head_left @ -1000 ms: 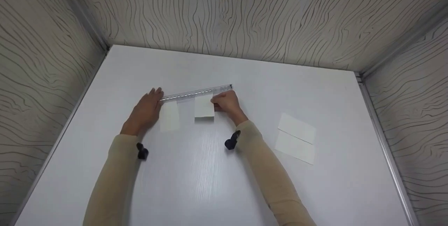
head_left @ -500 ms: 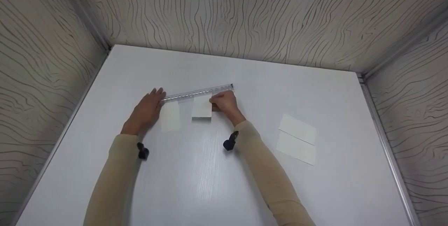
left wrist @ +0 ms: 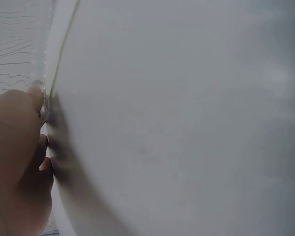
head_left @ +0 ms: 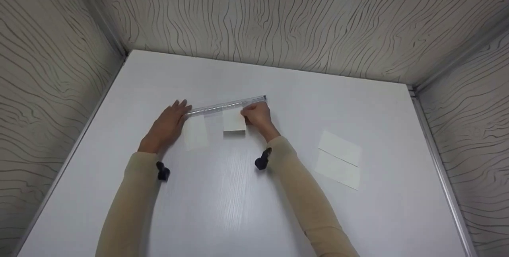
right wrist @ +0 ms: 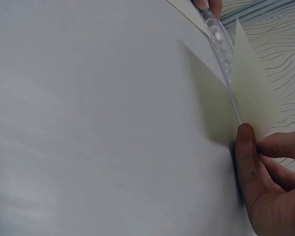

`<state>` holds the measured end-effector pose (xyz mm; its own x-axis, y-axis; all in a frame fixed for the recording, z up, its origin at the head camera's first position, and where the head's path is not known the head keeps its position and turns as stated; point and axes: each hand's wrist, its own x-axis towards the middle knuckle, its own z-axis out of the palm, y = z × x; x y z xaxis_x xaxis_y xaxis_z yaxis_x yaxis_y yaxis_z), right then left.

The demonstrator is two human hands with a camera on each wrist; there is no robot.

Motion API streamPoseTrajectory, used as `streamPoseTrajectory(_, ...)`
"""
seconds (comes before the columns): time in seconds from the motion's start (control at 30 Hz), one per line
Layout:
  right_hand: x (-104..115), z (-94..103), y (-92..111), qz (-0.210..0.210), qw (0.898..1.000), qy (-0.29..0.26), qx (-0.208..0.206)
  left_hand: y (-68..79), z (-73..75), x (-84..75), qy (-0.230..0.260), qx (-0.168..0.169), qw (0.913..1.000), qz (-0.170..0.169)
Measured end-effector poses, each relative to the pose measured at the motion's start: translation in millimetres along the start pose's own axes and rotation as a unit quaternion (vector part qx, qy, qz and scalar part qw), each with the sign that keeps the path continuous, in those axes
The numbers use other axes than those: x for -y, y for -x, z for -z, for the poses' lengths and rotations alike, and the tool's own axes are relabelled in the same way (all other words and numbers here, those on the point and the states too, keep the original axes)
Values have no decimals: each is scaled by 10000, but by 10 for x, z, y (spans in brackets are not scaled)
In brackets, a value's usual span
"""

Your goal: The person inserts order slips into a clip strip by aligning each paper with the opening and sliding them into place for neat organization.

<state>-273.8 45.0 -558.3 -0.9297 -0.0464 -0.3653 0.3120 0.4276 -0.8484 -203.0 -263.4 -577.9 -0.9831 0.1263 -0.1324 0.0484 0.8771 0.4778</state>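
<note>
A clear plastic ruler lies at a slant across the white table. My left hand rests on the ruler's left end with its fingers stretched out, and the left wrist view shows the thumb on that end. Close to the ruler's right end, my right hand pinches the right edge of a cream piece of paper. In the right wrist view this paper stands tilted up off the table and casts a shadow. Another cream paper piece lies flat below the ruler, beside the left hand.
To the right lie two cream paper pieces, edge to edge. Walls with a wood-grain pattern rise behind the table and on both sides. A small black device sits at each wrist.
The pinched paper shifts slightly left along the ruler, then back right, its near edge staying raised. My left hand keeps its place on the ruler.
</note>
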Motion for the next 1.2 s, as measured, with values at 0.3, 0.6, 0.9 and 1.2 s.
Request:
streamPoseTrajectory(0.3, -14, 45, -10, 229, 9981, 509, -267, 17, -24, 5, 65, -16, 10000, 21)
streamPoseTrajectory(0.6, -13, 51, -12, 416, 9960, 779, -153, 28, -4, 10, 68, 11, 10000, 3)
streamPoseTrajectory(0.9, 17, -40, 28, 746, 9942, 775, -69, 15, -26, 18, 40, -17, 10000, 22)
streamPoseTrajectory(1.2, 60, -110, 48, 734, 9944, 753, -46, 1, 2, 25, 126, 36, 9999, -7)
